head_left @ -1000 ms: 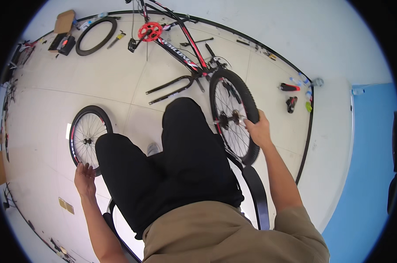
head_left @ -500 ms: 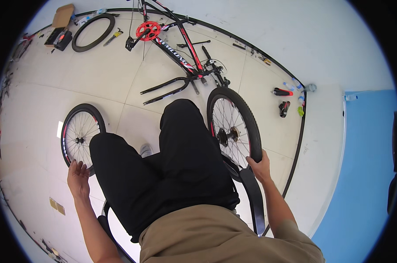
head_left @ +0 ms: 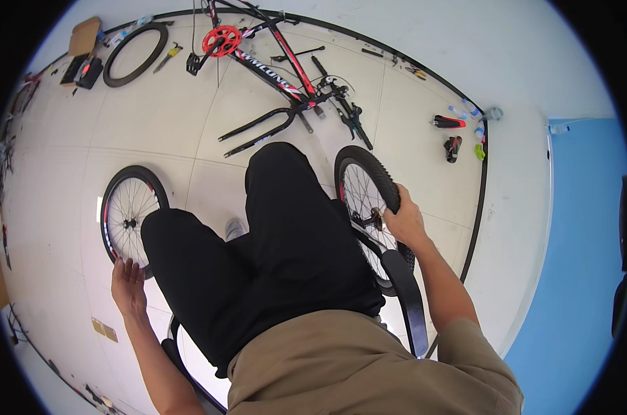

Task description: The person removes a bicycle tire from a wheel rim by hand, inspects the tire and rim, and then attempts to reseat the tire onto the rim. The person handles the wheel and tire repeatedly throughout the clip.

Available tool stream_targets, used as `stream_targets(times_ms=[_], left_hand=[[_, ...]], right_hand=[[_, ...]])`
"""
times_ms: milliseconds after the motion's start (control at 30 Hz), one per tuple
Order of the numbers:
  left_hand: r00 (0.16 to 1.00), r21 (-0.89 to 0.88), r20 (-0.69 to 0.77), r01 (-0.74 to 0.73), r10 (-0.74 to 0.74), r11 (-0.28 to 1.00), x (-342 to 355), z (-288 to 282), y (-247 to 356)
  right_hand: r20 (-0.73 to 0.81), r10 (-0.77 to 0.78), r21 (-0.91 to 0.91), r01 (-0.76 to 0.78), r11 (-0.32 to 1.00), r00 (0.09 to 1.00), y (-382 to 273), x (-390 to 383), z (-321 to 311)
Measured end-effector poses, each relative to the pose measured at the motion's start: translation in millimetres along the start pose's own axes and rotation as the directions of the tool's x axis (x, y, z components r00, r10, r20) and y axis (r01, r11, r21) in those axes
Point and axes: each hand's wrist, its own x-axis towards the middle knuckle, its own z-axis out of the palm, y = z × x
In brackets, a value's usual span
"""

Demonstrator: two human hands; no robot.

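Since a second ago, right hand has slid down the tyre toward the chair and come back up; now it sits on the upper right of the knobby wheel, near the hub side. Left hand has stayed low beside the bare-rimmed wheel.

Right hand: fingers curled over the tyre tread, clamped on it, thumb side toward the spokes. Wheel stands upright on the floor, just beside the right knee, partly hidden behind the black chair arm.

Left hand: open, palm down, fingers spread, tips touching or just short of the lower edge of the second wheel; cannot tell if there is contact. That wheel stands upright beside the left knee.

Person is seated, black trousers filling the middle of the view. Ahead on the floor lies a red and black bike frame with red chainring, its fork pointing back toward the knees. A loose tyre lies at far left; small tools and bottles are scattered along the far right edge.

Judgement on handling: the gripped wheel will roll or tip if held by tread alone. Steadier to keep the palm over the crown of the tyre and the wheel vertical, clear of the chair arm, before lifting or turning it.
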Motion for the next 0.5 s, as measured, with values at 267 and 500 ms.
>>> stream_targets(times_ms=[267,500], left_hand=[[0.999,0.018,0.039,0.015,-0.016,1.000,-7.4,12.9,-2.5],[0.998,-0.077,-0.061,0.001,-0.006,0.997,-2.9,6.7,-1.5]], right_hand=[[-0.059,-0.039,0.130,0.047,0.990,0.997,19.2,22.4,-6.9],[-0.015,-0.008,0.331,0.012,0.944,1.000,-2.5,16.2,-67.2]])
